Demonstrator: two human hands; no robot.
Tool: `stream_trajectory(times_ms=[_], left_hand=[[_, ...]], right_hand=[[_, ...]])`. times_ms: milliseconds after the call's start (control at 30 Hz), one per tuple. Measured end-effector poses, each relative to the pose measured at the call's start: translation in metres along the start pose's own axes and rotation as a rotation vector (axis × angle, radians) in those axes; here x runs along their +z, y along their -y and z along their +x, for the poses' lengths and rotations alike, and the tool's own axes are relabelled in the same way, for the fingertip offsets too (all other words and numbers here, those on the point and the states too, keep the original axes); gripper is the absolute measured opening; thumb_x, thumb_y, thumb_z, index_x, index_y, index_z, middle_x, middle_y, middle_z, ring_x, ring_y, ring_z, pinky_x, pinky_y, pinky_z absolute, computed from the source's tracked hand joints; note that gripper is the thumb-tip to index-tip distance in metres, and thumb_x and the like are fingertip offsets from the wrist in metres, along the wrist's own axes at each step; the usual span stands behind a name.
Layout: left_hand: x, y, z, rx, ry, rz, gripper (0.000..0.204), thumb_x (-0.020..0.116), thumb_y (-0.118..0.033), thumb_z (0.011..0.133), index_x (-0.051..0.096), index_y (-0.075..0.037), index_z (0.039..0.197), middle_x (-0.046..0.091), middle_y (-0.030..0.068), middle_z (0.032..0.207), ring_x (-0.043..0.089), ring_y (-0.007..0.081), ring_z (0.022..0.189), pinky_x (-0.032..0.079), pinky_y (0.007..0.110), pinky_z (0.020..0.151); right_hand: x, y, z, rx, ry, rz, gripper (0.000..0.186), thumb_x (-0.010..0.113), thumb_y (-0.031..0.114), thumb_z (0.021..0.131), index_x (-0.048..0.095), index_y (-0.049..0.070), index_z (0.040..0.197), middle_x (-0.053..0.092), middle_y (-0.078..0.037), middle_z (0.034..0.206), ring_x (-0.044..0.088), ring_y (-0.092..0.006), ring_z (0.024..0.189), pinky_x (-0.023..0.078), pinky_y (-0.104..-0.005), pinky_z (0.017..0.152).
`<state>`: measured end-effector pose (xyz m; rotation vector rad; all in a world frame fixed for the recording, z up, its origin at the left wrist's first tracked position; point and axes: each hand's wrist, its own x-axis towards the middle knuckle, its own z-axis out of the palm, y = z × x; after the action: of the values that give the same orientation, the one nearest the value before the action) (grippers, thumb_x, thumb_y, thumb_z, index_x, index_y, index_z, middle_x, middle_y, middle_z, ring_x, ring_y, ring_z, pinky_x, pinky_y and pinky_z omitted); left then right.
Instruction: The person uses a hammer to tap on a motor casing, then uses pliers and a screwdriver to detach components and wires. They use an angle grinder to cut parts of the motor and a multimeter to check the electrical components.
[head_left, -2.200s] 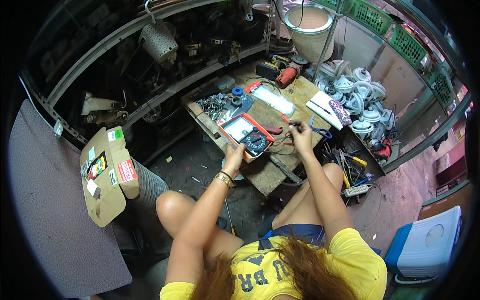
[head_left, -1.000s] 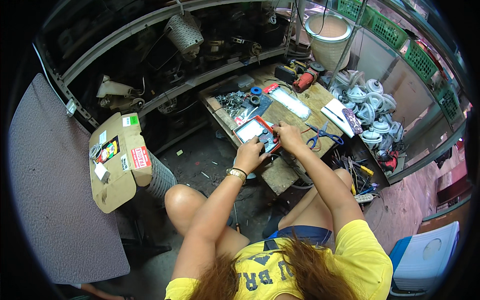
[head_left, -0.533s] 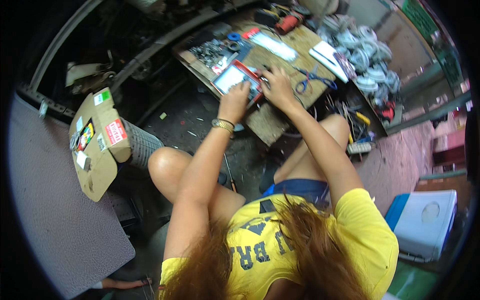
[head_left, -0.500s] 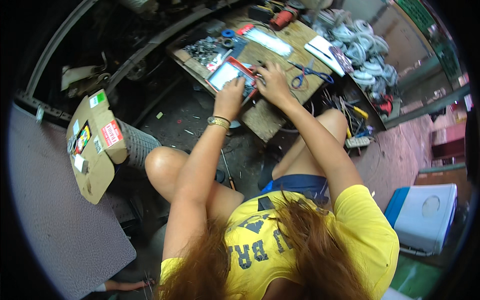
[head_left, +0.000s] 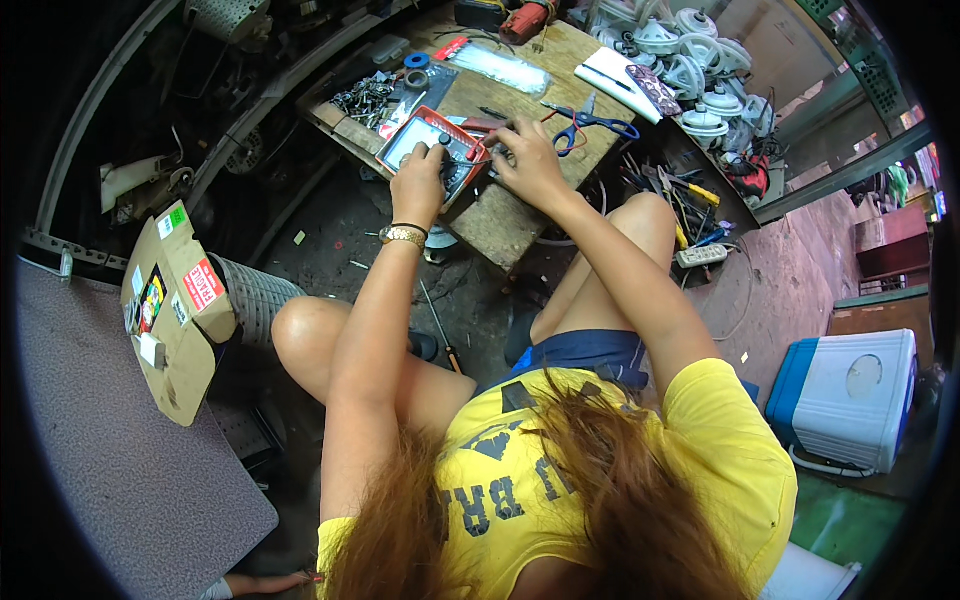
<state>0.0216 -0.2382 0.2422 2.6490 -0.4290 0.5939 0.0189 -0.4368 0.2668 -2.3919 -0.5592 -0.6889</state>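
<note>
An analog multimeter (head_left: 420, 127) in an orange-red case, with a pale dial face and dark lower panel, lies at the near-left edge of the wooden bench. My left hand (head_left: 418, 187) is closed over its near side, fingers bent onto its front. My right hand (head_left: 532, 168) is just right of the meter, fingers pinched together around a thin test lead (head_left: 478, 150), red at one end. The exact grip of the right fingertips is partly hidden. Blue-handled scissors (head_left: 592, 130) lie beyond my right hand, with a red wire beside them.
Small metal parts (head_left: 368, 98), tape rolls (head_left: 416, 62) and a plastic pack of clear strips (head_left: 498, 68) lie on the bench (head_left: 505, 225). A notebook (head_left: 620, 82) is near several white motor-like parts (head_left: 705, 70). Tools (head_left: 685, 205) sit lower right; a cardboard box piece (head_left: 180, 310) stands left.
The whole view has shifted, so the bench appears farther left and up. My right fingers have drawn together by the meter's right edge, with the red lead end now showing. My left hand stays on the meter.
</note>
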Motion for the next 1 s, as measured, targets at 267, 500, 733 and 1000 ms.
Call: stream_trajectory(times_ms=[267,500,733,1000], left_hand=[[-0.003,0.005,-0.001,-0.050,-0.004,-0.072,0.021,0.063,-0.012,0.078,0.063,-0.008,0.098,0.060,0.0128,0.092,0.062,0.0333,0.086,0.052,0.043,0.073],[-0.004,0.004,0.009,-0.233,0.041,-0.168,0.014,0.060,-0.017,0.084,0.058,-0.004,0.088,0.065,0.0179,0.088,0.064,0.0372,0.083,0.051,0.047,0.072],[-0.005,0.006,0.010,-0.331,0.016,-0.148,0.013,0.054,-0.005,0.084,0.047,-0.002,0.095,0.064,0.0219,0.080,0.064,0.0418,0.076,0.050,0.051,0.067],[0.006,-0.006,0.009,-0.176,-0.042,-0.074,0.019,0.053,-0.002,0.081,0.055,-0.009,0.099,0.051,0.0137,0.099,0.059,0.0336,0.090,0.052,0.046,0.068]], right_hand=[[-0.013,-0.007,-0.014,0.228,0.015,0.304,0.018,0.064,0.010,0.078,0.066,0.006,0.096,0.059,-0.015,0.097,0.060,-0.0323,0.090,0.049,-0.0379,0.075],[-0.002,-0.002,-0.004,0.065,0.044,0.095,0.016,0.067,0.012,0.079,0.067,0.006,0.093,0.061,-0.014,0.099,0.056,-0.0333,0.090,0.047,-0.0406,0.079],[0.000,-0.006,-0.003,0.090,0.043,-0.044,0.038,0.075,0.018,0.073,0.060,0.009,0.107,0.060,-0.015,0.102,0.054,-0.0357,0.099,0.042,-0.0489,0.084],[0.005,-0.056,0.034,0.198,0.398,-0.210,0.024,0.063,0.010,0.077,0.065,0.013,0.102,0.067,-0.011,0.092,0.061,-0.0341,0.094,0.042,-0.0512,0.083]])
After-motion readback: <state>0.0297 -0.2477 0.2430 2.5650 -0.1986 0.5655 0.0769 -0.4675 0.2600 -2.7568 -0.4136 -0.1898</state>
